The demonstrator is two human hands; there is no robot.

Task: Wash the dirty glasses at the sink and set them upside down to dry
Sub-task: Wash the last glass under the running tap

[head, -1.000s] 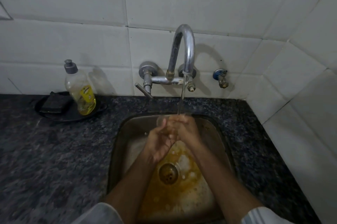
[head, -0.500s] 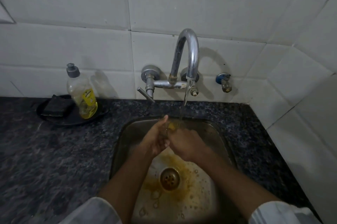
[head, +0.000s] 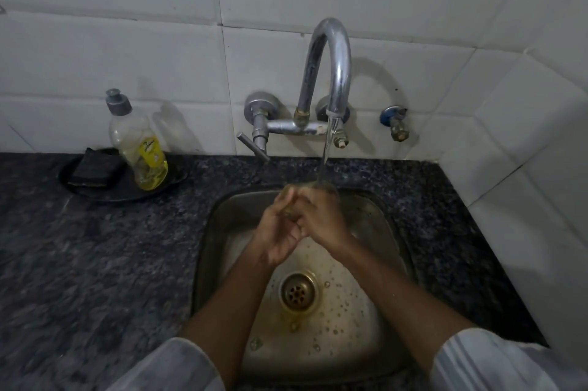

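Head view: glass (head: pixel 310 188) behind hands.

Soap bottle (head: pixel 140 148) upright on black dish (head: pixel 105 190) beside dark sponge (head: pixel 95 169)

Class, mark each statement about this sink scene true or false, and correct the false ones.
1. Water is running from the tap. True.
2. The dish soap bottle stands to the right of the sink. False: it stands to the left, on a black tray.
3. Both hands, left hand and right hand, hold the glass under the stream. True.
4. A plug covers the drain. False: the drain is open.
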